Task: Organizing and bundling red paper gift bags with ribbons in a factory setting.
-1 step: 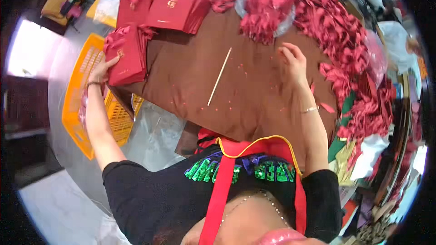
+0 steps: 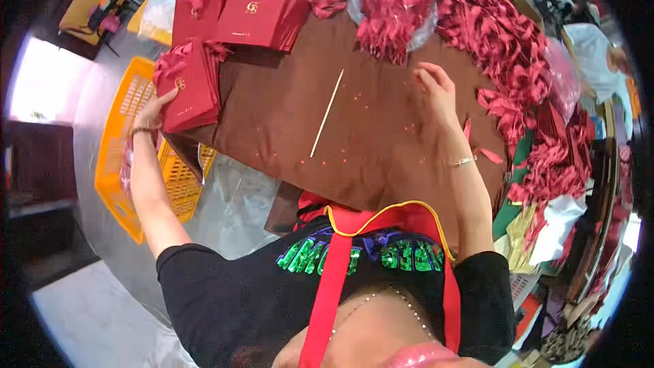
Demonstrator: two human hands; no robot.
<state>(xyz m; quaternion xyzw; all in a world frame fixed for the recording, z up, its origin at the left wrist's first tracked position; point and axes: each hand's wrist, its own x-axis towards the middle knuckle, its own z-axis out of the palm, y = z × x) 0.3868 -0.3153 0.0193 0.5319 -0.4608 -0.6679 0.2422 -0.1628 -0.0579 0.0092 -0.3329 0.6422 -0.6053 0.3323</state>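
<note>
At the table's left corner my left hand [image 2: 151, 110] grips the edge of a stack of red paper gift bags [image 2: 192, 95]. Its thumb lies over the front bag, while the fingers are mostly hidden at the side. The bags have ribbon handles and a gold emblem. Over the right part of the brown-covered table [image 2: 272, 116] is my right hand [image 2: 436, 88], its fingers loosely bent and apart, with nothing visible in them. A thin pale stick [image 2: 327, 113] lies between the two hands, amid small red specks.
More red bags [image 2: 262, 19] stand at the far left. A clear bag of red ribbons [image 2: 395, 10] sits at the far side, and a ribbon heap [image 2: 504, 48] lines the right. A yellow plastic crate [image 2: 116, 157] stands below my left arm.
The view has shifted very slightly. Both hands keep their places, the left at the bags and the right above the table.
</note>
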